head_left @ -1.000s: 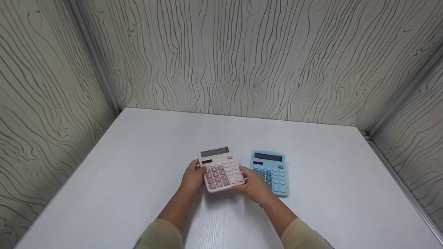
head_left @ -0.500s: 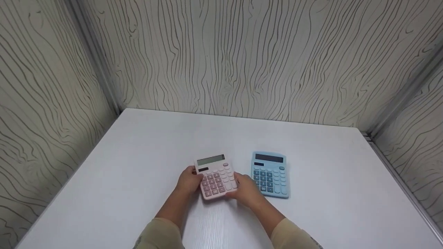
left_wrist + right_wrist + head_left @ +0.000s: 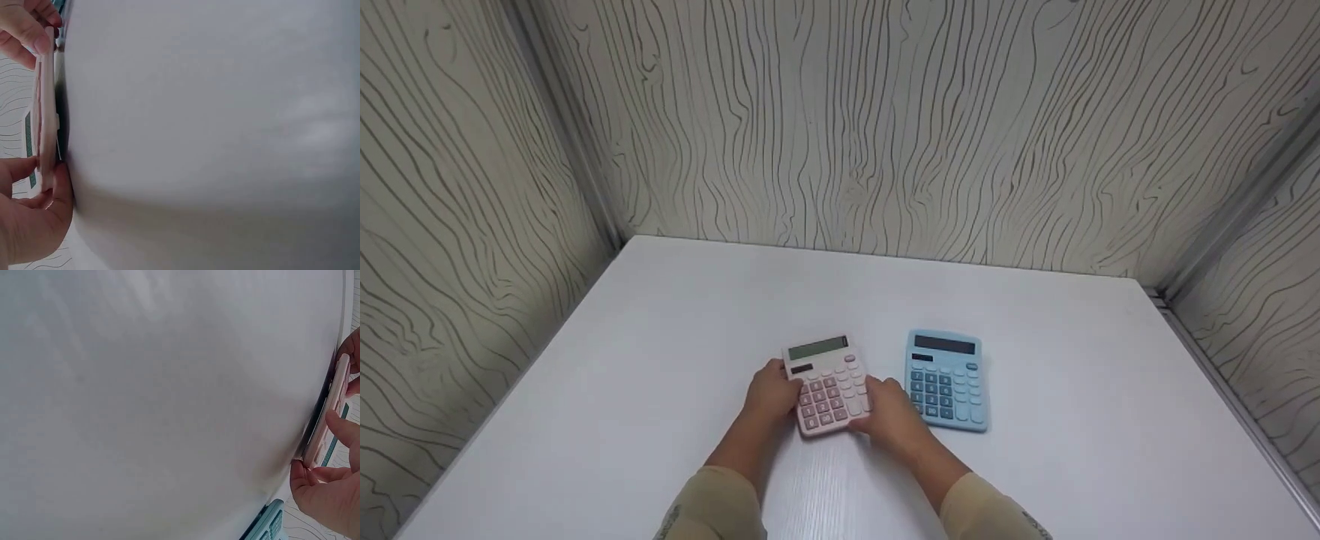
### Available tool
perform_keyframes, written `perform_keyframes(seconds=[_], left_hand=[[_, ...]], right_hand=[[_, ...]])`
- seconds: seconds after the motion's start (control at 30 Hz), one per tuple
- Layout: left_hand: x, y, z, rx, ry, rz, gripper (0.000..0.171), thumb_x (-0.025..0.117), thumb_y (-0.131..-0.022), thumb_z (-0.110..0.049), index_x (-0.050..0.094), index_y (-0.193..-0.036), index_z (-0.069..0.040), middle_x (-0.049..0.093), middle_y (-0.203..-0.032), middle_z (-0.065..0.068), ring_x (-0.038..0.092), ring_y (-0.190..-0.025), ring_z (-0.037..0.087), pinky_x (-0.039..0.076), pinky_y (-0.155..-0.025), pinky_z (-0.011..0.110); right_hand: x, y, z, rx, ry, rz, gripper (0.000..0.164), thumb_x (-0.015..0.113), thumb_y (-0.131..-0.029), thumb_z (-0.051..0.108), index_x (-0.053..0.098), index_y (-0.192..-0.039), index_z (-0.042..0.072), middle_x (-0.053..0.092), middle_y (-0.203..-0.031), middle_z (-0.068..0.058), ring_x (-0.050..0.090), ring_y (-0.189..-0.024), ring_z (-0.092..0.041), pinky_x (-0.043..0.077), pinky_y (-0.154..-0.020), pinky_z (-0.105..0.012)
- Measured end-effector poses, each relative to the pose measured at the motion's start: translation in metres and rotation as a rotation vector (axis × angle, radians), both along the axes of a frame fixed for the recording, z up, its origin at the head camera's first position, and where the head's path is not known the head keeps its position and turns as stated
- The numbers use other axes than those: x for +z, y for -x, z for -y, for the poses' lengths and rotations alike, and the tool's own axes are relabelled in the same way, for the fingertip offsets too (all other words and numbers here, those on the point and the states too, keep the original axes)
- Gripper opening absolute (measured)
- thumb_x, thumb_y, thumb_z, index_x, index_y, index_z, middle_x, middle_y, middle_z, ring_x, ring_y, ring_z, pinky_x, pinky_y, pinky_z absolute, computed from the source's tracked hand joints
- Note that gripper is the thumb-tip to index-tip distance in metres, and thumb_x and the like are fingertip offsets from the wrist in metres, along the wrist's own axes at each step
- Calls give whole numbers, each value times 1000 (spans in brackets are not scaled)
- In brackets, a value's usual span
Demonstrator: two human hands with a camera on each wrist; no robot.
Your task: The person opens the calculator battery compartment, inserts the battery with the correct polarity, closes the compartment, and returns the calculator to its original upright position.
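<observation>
A pink calculator (image 3: pixel 831 388) with darker pink number keys is held between both hands, turned slightly anticlockwise in the head view. My left hand (image 3: pixel 769 395) grips its left edge, thumb on top. On the lower right corner, my right hand (image 3: pixel 894 417) has its thumb near the front edge. The left wrist view shows the pink calculator (image 3: pixel 48 112) side-on, with fingers reaching under it. It lies very low over the white table; I cannot tell whether any edge touches. A blue calculator (image 3: pixel 947 380) lies just right of my right hand, which slightly overlaps its lower left corner.
The white table (image 3: pixel 675 322) stretches out on all sides of the calculators. Wood-grain patterned panels (image 3: pixel 840 127) stand behind it and at both sides. In the right wrist view, the blue calculator (image 3: pixel 271 524) shows at the bottom edge.
Both hands have brought the pink calculator left and closer to the person, mostly in the first half second. More of the blue calculator now shows beside the right hand.
</observation>
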State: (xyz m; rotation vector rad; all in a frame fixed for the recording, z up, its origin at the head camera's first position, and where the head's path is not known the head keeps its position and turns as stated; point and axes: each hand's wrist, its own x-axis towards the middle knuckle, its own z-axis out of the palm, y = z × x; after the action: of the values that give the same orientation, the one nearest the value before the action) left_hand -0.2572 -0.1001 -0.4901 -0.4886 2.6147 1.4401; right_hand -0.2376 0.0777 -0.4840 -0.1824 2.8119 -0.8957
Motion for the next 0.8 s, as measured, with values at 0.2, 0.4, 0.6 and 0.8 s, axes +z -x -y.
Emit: perform_keyframes(seconds=[0.2, 0.4, 0.6, 0.8], left_hand=[[4, -1, 2, -23, 11, 19, 49, 57, -84, -14, 42, -129, 0, 52, -125, 17, 51, -109, 29, 39, -94, 43], [5, -1, 2, -34, 0, 34, 52, 57, -83, -12, 40, -131, -1, 52, -126, 16, 52, -102, 25, 41, -91, 41], [7, -1, 2, -36, -41, 71, 54, 59, -82, -13, 39, -131, -2, 54, -119, 15, 55, -92, 23, 48, -76, 36], [14, -1, 6, -43, -66, 143, 77, 63, -81, -25, 21, -140, 2, 49, -123, 21, 56, -86, 24, 49, -65, 33]], right_hand=[[-5, 1, 1, 1, -62, -22, 72, 74, -75, 28, 42, -134, 2, 47, -126, -18, 46, -117, -32, 37, -98, -44], [-6, 4, 1, 6, -107, -38, 76, 75, -74, 29, 40, -135, 2, 48, -121, -18, 48, -115, -33, 38, -97, -45], [-6, 3, 0, 19, -132, -40, 76, 74, -75, 32, 39, -136, 2, 45, -127, -20, 44, -119, -35, 37, -98, -46], [2, 3, -4, 49, -136, -45, 71, 71, -78, 35, 41, -135, 4, 46, -127, -20, 45, -119, -35, 36, -98, -46]])
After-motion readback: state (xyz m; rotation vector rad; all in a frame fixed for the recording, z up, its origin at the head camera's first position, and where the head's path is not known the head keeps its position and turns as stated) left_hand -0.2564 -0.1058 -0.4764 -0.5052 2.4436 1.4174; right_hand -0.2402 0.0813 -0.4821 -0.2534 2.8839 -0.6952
